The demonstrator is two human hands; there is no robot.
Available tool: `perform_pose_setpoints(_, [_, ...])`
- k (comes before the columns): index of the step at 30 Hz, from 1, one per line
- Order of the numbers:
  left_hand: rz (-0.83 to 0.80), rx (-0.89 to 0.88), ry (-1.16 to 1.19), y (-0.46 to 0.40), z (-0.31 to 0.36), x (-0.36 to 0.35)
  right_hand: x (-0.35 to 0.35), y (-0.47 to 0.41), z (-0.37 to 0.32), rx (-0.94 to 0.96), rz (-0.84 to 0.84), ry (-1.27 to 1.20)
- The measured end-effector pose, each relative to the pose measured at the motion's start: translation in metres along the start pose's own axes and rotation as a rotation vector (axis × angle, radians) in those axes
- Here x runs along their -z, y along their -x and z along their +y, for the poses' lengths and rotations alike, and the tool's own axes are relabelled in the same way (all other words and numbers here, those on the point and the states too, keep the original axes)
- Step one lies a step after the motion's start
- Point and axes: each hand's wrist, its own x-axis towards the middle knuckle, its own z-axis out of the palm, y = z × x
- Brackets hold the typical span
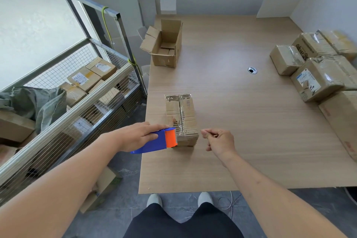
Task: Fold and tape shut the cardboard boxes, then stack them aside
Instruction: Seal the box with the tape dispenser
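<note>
Small brown cardboard box (181, 118), flaps down w/ a shiny strip of clear tape along its top seam, sits on the pale wood-grain table (231, 121) near the front-left edge, roughly 6 o'clock from table centre.

Left hand (139, 136) grips the blue-and-orange plastic tape dispenser (156, 141), orange cutter end touching the box's near end. Right hand (218, 140) is just beside the box at its 3 o'clock, apart from it, fingers curled w/ thumb and forefinger pinched together; can't tell whether a tape end is btwn them. Hands sit either side of the box's near end, not touching each other.

Risks, as I judge them:
- Nothing pins the box, so a pull on the dispenser could drag or tip it toward the front edge.
- Tearing at an angle could leave a ragged tail that lifts off the near end, so seam isn't properly shut.
- Serrated blade is close to the right-hand fingers; a quick tear could nick them.

Open brown cardboard box (166, 44) w/ flaps up at 11 o'clock not yet done. Stack of taped brown parcels (316, 65) at 2–3 o'clock; carrying the box over could knock it. Wire-mesh cart of boxes (87, 87) stands left of the table at 9 o'clock.
</note>
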Motion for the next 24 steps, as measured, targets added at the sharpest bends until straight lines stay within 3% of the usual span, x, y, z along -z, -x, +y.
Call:
perform_pose_setpoints(8, [-0.009, 0.015, 0.045, -0.018, -0.006, 0.003, -0.006, -0.005, 0.011, -0.011, -0.026, -0.064])
perform_pose_setpoints(11, [-0.020, 0.025, 0.025, -0.022, -0.004, 0.007, -0.010, -0.010, 0.014, -0.057, -0.115, -0.095])
perform_pose_setpoints(15, [-0.034, 0.031, 0.021, -0.023, -0.003, 0.009, -0.010, -0.012, 0.025, -0.143, -0.306, 0.088])
perform_pose_setpoints(17, [-0.045, 0.031, 0.031, -0.025, -0.005, 0.008, -0.012, -0.009, 0.025, 0.006, -0.241, 0.107])
perform_pose_setpoints(19, [-0.058, 0.031, 0.039, -0.026, -0.006, 0.009, -0.014, -0.007, 0.020, 0.298, -0.116, 0.156])
perform_pose_setpoints(24, [-0.080, 0.022, 0.060, -0.029, -0.007, 0.011, -0.024, -0.016, 0.008, 0.708, -0.151, 0.524])
